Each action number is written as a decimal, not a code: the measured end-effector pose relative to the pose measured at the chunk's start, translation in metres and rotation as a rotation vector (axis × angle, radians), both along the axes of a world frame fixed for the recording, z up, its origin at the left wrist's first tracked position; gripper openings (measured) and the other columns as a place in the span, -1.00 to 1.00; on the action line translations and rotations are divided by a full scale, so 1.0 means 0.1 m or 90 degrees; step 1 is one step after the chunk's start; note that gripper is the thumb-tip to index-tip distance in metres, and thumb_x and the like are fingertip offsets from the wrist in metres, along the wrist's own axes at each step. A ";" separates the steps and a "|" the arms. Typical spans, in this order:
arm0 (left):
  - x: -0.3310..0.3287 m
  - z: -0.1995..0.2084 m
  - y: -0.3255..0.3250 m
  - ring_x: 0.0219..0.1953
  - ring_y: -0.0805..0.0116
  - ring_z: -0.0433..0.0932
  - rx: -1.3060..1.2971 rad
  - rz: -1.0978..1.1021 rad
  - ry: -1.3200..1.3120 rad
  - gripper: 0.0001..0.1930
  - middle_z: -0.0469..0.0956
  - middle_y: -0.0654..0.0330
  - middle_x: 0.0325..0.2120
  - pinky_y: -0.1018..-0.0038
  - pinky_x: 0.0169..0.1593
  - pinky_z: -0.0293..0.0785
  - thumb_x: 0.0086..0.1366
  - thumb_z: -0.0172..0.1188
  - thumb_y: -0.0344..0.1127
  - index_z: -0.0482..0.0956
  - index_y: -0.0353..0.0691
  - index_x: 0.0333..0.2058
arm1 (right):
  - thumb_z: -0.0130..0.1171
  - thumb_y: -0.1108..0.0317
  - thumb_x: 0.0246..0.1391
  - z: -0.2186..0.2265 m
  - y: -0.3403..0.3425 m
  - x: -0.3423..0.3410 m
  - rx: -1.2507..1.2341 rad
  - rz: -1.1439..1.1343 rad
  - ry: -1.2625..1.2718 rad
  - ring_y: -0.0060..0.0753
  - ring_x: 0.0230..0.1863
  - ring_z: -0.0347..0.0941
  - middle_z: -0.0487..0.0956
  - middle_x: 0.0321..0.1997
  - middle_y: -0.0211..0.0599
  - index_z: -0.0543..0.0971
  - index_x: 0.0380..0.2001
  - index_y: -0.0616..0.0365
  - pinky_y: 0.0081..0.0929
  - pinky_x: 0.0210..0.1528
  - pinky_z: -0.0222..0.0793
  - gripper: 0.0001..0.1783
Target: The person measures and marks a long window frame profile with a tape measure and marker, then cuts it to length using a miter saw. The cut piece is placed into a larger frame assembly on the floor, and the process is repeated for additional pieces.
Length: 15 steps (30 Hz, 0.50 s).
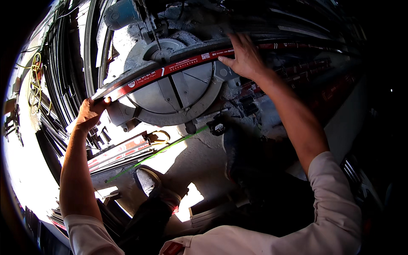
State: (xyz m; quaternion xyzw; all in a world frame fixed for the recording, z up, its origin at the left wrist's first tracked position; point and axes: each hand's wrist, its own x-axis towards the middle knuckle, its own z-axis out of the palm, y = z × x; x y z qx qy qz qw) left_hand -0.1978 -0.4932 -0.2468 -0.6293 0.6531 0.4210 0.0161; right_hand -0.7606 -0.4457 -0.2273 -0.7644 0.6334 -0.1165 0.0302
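A long metal profile with red printed protective film (182,63) lies across a miter saw (191,95), along its fence. My left hand (90,113) is closed round the profile's left end, thumb on the near side. Farther right, my right hand (246,59) grips the same profile, with its thumb on the red face and its fingers reaching over the top. The saw's round grey table has a dark slot. Above the profile, between my hands, stands the saw's blade (156,40), next to a blue-green motor housing (121,16).
Long dark profiles (63,63) are stacked at the left, beside a yellow cord (36,78). More red-filmed profiles (123,151) lie on the floor below the saw, near a bright green line (170,146). My shoe (147,180) is close by. Deep shadow covers the right side.
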 end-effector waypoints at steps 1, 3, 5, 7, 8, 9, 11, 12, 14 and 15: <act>-0.05 0.06 0.00 -0.39 0.47 0.50 0.021 0.010 -0.032 -0.47 0.64 0.24 -0.49 0.38 -0.22 0.47 0.41 0.37 0.15 0.74 -0.32 -0.13 | 0.50 -0.01 0.13 -0.02 0.02 0.01 -0.002 -0.011 0.005 0.18 0.40 0.33 0.41 0.37 0.10 0.34 0.40 0.25 0.01 0.44 0.32 -0.07; -0.01 0.02 0.00 -0.49 0.48 0.46 -0.041 -0.020 -0.017 -0.48 0.58 0.26 -0.56 0.39 -0.34 0.45 0.42 0.35 0.15 0.73 -0.33 -0.16 | 0.49 0.00 0.14 -0.03 0.02 0.03 -0.019 -0.020 0.005 0.16 0.38 0.35 0.43 0.33 0.09 0.36 0.38 0.24 0.02 0.42 0.33 -0.11; 0.15 -0.09 0.00 -0.61 0.52 0.41 -0.096 -0.037 0.003 -0.46 0.54 0.26 -0.61 0.41 -0.48 0.39 0.42 0.34 0.17 0.72 -0.33 -0.19 | 0.49 0.00 0.14 -0.04 -0.03 0.06 -0.014 -0.016 0.004 0.16 0.37 0.37 0.45 0.31 0.08 0.38 0.36 0.24 0.01 0.40 0.35 -0.13; -0.19 0.14 -0.02 -0.65 0.53 0.39 0.011 0.025 -0.003 -0.41 0.54 0.26 -0.62 0.45 -0.50 0.40 0.39 0.36 0.21 0.71 -0.36 -0.22 | 0.47 0.01 0.15 -0.05 0.04 -0.06 -0.026 -0.018 0.017 0.17 0.33 0.40 0.47 0.26 0.08 0.41 0.32 0.25 0.01 0.36 0.38 -0.18; -0.29 0.21 0.00 -0.65 0.54 0.38 0.048 0.048 0.009 -0.40 0.54 0.27 -0.62 0.47 -0.50 0.39 0.38 0.37 0.22 0.70 -0.37 -0.23 | 0.47 0.01 0.15 -0.04 0.09 -0.08 -0.022 -0.016 0.014 0.17 0.32 0.40 0.47 0.26 0.08 0.41 0.32 0.26 0.02 0.35 0.39 -0.18; -0.24 0.20 0.00 -0.66 0.53 0.39 0.044 0.033 0.024 -0.39 0.55 0.28 -0.62 0.47 -0.52 0.41 0.38 0.38 0.22 0.69 -0.39 -0.23 | 0.46 0.01 0.16 -0.02 0.08 -0.05 -0.023 -0.009 0.002 0.18 0.31 0.40 0.47 0.25 0.09 0.41 0.31 0.27 0.02 0.35 0.39 -0.19; 0.18 -0.07 -0.01 -0.67 0.53 0.40 -0.039 -0.003 0.036 -0.40 0.54 0.28 -0.62 0.47 -0.54 0.40 0.38 0.38 0.21 0.70 -0.38 -0.22 | 0.43 0.00 0.18 -0.03 -0.02 0.09 -0.059 0.004 0.000 0.21 0.29 0.41 0.48 0.24 0.11 0.42 0.30 0.29 0.04 0.33 0.40 -0.21; 0.15 -0.08 -0.01 -0.68 0.53 0.41 -0.029 -0.005 0.016 -0.41 0.53 0.29 -0.63 0.47 -0.55 0.40 0.38 0.38 0.20 0.70 -0.38 -0.20 | 0.42 0.00 0.19 -0.03 -0.02 0.08 -0.055 0.000 0.007 0.21 0.29 0.41 0.48 0.24 0.12 0.42 0.30 0.29 0.04 0.33 0.40 -0.21; -0.13 0.07 -0.03 -0.68 0.55 0.42 0.025 0.017 -0.002 -0.44 0.49 0.31 -0.65 0.47 -0.57 0.39 0.39 0.37 0.18 0.71 -0.34 -0.13 | 0.40 -0.01 0.20 0.01 0.06 0.00 -0.043 -0.016 0.032 0.22 0.28 0.41 0.48 0.23 0.12 0.41 0.31 0.30 0.05 0.33 0.39 -0.21; -0.10 0.06 -0.02 -0.69 0.55 0.42 0.013 0.012 0.010 -0.44 0.49 0.31 -0.66 0.47 -0.57 0.39 0.40 0.36 0.18 0.71 -0.33 -0.11 | 0.37 0.01 0.22 -0.03 0.08 0.02 -0.050 -0.018 0.023 0.23 0.29 0.41 0.48 0.24 0.13 0.41 0.31 0.30 0.05 0.33 0.39 -0.23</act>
